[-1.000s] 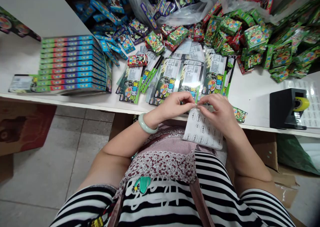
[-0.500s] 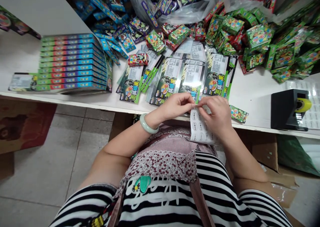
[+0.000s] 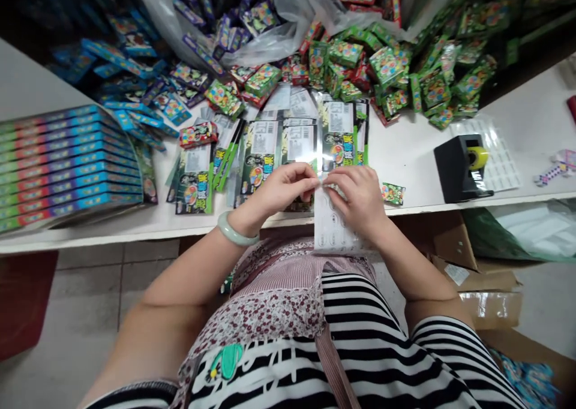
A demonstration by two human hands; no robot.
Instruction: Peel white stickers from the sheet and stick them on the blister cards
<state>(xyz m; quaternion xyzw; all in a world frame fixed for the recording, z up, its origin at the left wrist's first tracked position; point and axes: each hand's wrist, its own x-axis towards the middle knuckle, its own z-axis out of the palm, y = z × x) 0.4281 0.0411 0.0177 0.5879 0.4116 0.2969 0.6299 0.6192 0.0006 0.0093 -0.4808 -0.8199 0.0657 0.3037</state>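
A white sheet of oval stickers point(image 3: 330, 232) with printed characters hangs in front of the shelf edge. My right hand point(image 3: 359, 200) is closed on it, thumb and fingers gripping near its top. My left hand point(image 3: 288, 188) pinches at the sheet's upper corner, its fingertips meeting those of the right; whether a single sticker is between them is too small to tell. Just beyond the hands lie flat black-and-green printed packages point(image 3: 257, 157) in clear plastic. A small green box point(image 3: 393, 194) lies right of my right hand.
Small red and green boxes point(image 3: 387, 67) are heaped at the back, with purple boxes point(image 3: 225, 31) and blue boxes point(image 3: 130, 55) leftward. A stacked multicolour display point(image 3: 72, 169) stands left. On the right, a black tape dispenser point(image 3: 456, 169) sits beside another sticker sheet point(image 3: 499, 157).
The view has swung to the right, so the shelf items appear further left. Both hands stay together at the top of the sticker sheet, with little change in their grip.
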